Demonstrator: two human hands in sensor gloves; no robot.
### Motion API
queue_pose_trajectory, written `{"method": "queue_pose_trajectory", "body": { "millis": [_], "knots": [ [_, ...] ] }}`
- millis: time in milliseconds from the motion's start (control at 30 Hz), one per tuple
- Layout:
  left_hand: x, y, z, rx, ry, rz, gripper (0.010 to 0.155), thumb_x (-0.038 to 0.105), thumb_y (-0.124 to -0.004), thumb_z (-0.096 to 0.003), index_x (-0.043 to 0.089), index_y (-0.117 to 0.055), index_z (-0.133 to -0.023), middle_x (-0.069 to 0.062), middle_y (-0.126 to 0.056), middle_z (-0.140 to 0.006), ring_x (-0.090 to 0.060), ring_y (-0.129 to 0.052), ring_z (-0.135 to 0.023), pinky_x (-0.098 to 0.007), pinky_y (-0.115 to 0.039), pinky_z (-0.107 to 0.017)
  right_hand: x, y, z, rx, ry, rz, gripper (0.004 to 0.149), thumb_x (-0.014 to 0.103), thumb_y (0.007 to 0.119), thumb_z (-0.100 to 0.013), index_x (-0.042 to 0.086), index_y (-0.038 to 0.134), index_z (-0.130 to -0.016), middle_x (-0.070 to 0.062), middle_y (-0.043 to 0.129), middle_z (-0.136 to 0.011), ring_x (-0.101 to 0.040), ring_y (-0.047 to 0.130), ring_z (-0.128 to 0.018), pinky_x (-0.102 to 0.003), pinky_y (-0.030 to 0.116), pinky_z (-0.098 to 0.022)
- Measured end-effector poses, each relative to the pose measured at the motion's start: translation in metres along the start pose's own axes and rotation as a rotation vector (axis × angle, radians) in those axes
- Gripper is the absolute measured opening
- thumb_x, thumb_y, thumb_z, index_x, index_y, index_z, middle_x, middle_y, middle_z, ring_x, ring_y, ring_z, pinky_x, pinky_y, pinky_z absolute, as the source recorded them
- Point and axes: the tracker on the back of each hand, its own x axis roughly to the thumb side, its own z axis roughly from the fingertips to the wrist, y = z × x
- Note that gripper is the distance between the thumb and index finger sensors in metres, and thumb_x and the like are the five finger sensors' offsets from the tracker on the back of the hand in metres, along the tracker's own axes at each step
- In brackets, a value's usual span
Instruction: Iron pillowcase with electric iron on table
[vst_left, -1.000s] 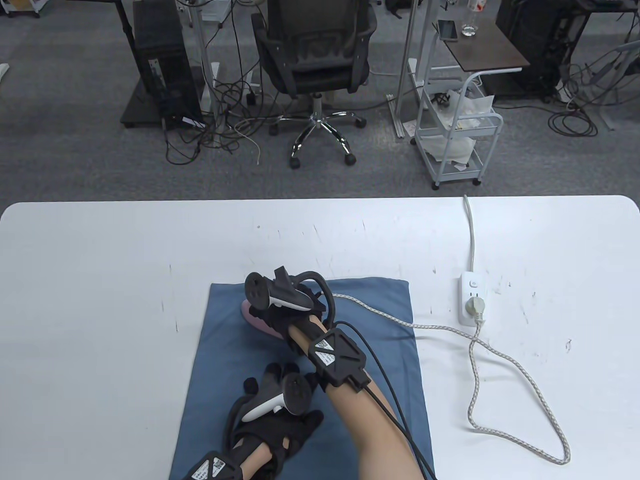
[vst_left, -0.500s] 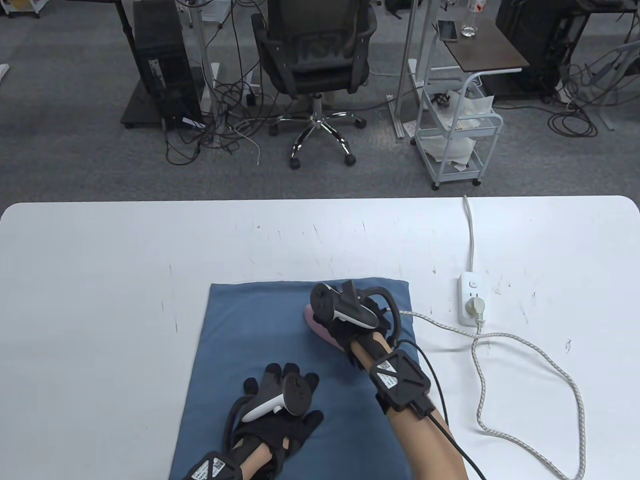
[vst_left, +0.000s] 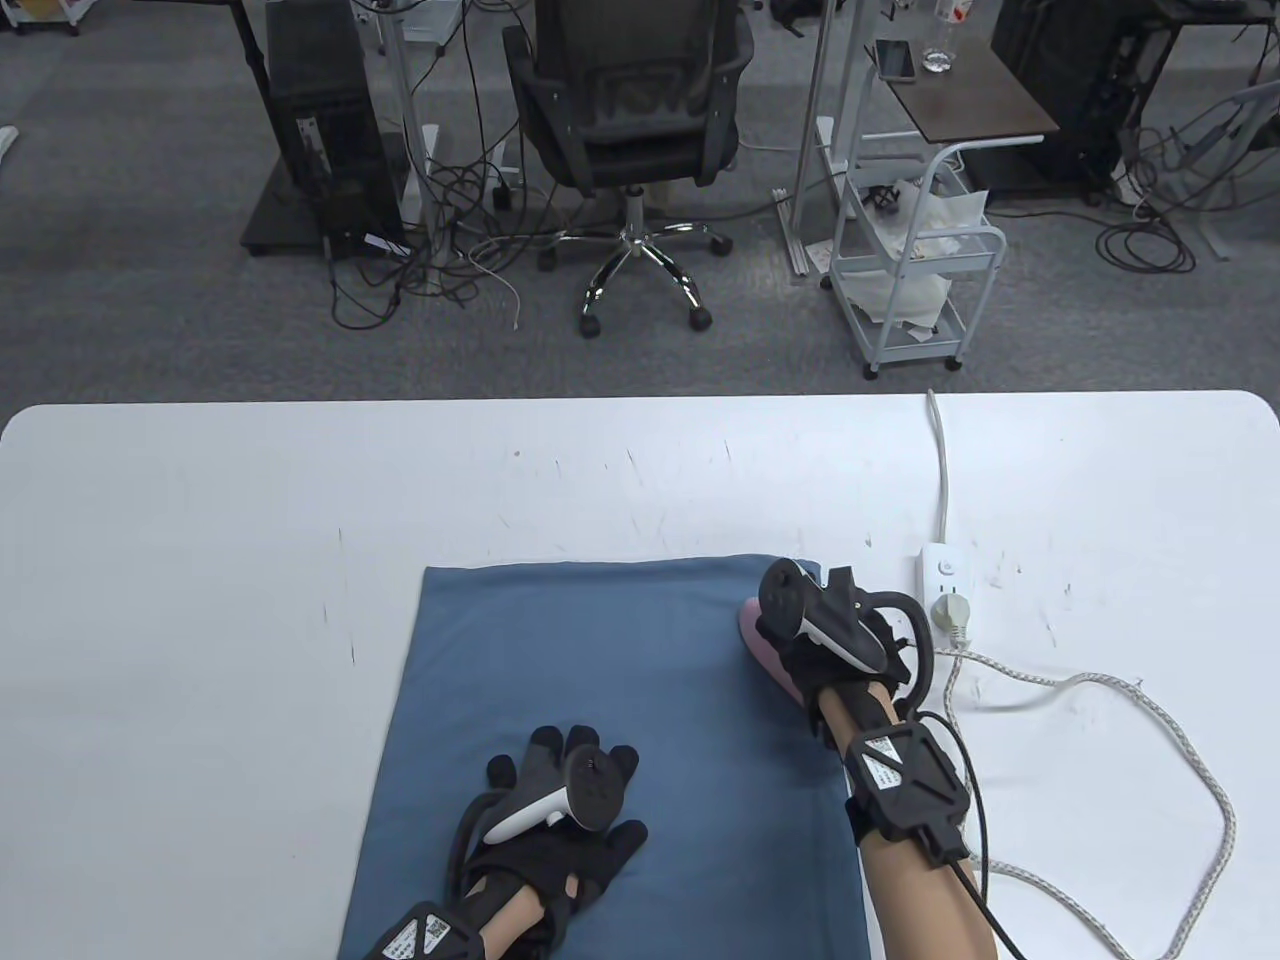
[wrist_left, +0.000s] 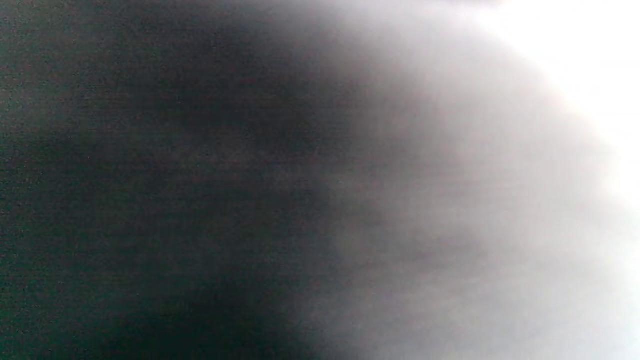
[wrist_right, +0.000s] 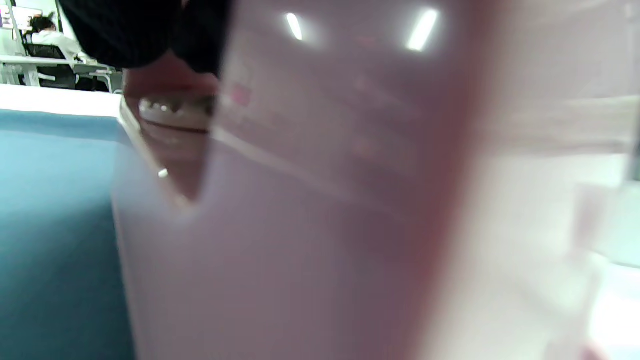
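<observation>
pillowcase: blue pillowcase (vst_left: 610, 720) lies flat on the white table (vst_left: 200, 560), long side running away from me.
iron: pink electric iron (vst_left: 765, 640) sits on the pillowcase's far-right corner, nose near the far edge; in the right wrist view its body (wrist_right: 320, 200) fills most of the frame.
right hand: my right hand (vst_left: 835, 640) is wrapped around the iron's handle.
left hand: my left hand (vst_left: 560, 810) is flat with fingers spread, pressing the near-centre of the cloth; left wrist view is just blur.
power: braided cord (vst_left: 1150, 720) runs to the power strip (vst_left: 942, 595), plug seated.
progress: mid-task, I'd say; cloth looks smooth throughout, can't tell which areas are pressed.
left: near half, under my left hand, probably.
</observation>
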Motion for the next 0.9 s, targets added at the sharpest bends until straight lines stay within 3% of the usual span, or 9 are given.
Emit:
{"method": "queue_pose_trajectory", "body": {
  "millis": [100, 500, 733, 833, 900],
  "knots": [
    [0.000, 0.000, 0.000, 0.000, 0.000, 0.000, 0.075, 0.066, -0.035, -0.0474, 0.044, 0.018, -0.096, 0.001, 0.037, -0.098, -0.037, 0.037, -0.089, -0.072, 0.014, -0.057, -0.004, -0.006, 0.013, 0.007, -0.022, -0.038, 0.068, 0.054, 0.073, -0.044, 0.013, 0.066, -0.097, 0.008, 0.094, -0.047, -0.007, 0.096, -0.025, -0.036, 0.091, -0.035],
    [0.000, 0.000, 0.000, 0.000, -0.002, 0.000, 0.075, 0.066, -0.035, -0.0473, 0.044, 0.018, -0.096, 0.002, 0.036, -0.098, -0.037, 0.037, -0.089, -0.072, 0.014, -0.057, -0.023, -0.065, 0.109, -0.199, -0.157, -0.286, 0.065, 0.054, 0.075, -0.045, 0.012, 0.070, -0.095, 0.008, 0.095, -0.048, -0.007, 0.097, -0.026, -0.036, 0.092, -0.035],
    [0.001, 0.002, 0.001, 0.016, -0.002, -0.004, 0.075, 0.066, -0.037, -0.0478, 0.043, 0.016, -0.097, 0.001, 0.034, -0.100, -0.038, 0.034, -0.090, -0.072, 0.011, -0.058, -0.034, -0.068, 0.125, -0.202, -0.173, -0.333, 0.065, 0.054, 0.075, -0.045, 0.012, 0.071, -0.095, 0.007, 0.095, -0.048, -0.007, 0.097, -0.026, -0.036, 0.092, -0.035],
    [0.006, 0.013, 0.004, 0.079, 0.006, -0.071, 0.076, 0.065, -0.042, -0.0487, 0.041, 0.004, -0.104, -0.006, 0.019, -0.108, -0.043, 0.017, -0.099, -0.074, -0.003, -0.066, -0.038, -0.071, 0.127, -0.223, -0.169, -0.338, 0.065, 0.054, 0.075, -0.045, 0.012, 0.071, -0.095, 0.007, 0.095, -0.048, -0.008, 0.097, -0.026, -0.036, 0.092, -0.035],
    [0.008, 0.026, 0.001, 0.096, 0.004, -0.076, 0.075, 0.065, -0.042, -0.0488, 0.040, 0.002, -0.105, -0.005, 0.014, -0.111, -0.042, 0.010, -0.104, -0.073, -0.004, -0.068, -0.040, -0.072, 0.126, -0.225, -0.167, -0.350, 0.065, 0.054, 0.075, -0.045, 0.012, 0.071, -0.095, 0.007, 0.095, -0.048, -0.008, 0.097, -0.026, -0.036, 0.091, -0.036]
  ]
}}
